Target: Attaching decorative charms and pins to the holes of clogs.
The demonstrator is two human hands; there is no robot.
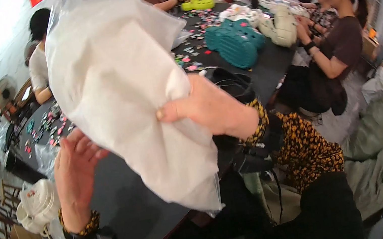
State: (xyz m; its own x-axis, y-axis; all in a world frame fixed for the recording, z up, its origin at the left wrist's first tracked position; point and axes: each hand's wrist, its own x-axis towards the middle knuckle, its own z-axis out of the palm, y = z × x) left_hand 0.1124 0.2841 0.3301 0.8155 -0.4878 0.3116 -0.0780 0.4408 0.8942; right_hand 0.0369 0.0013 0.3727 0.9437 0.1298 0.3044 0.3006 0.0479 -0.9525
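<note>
One bulky white bundle (pixel 111 72), its surface soft-looking like cloth or thin padding, hangs at a tilt above the near side of a dark table (pixel 128 197), its broad end to the far left and its narrow end toward us. Clear plastic film (pixel 165 24) shows around its edges, so we take it to be bagged.

Our right hand (pixel 217 104) grips its right side, the thumb pressed into the near face and denting it; the fingers are behind, out of sight. Our left hand (pixel 76 165) is open beside the lower left edge, fingers slightly curled and mostly close together; we cannot tell whether the fingertips touch.

We judge the bundle light for its bulk, soft, unlikely to break, and slippery where film covers it. A gathered handful at the side, with a palm under the broad end, should suit it best.

What the bundle contains is hidden, and it blocks part of the far table. Behind our right wrist, a black item (pixel 233 81) is mostly covered; small colourful pieces (pixel 51 123) at left are too small to identify.
</note>
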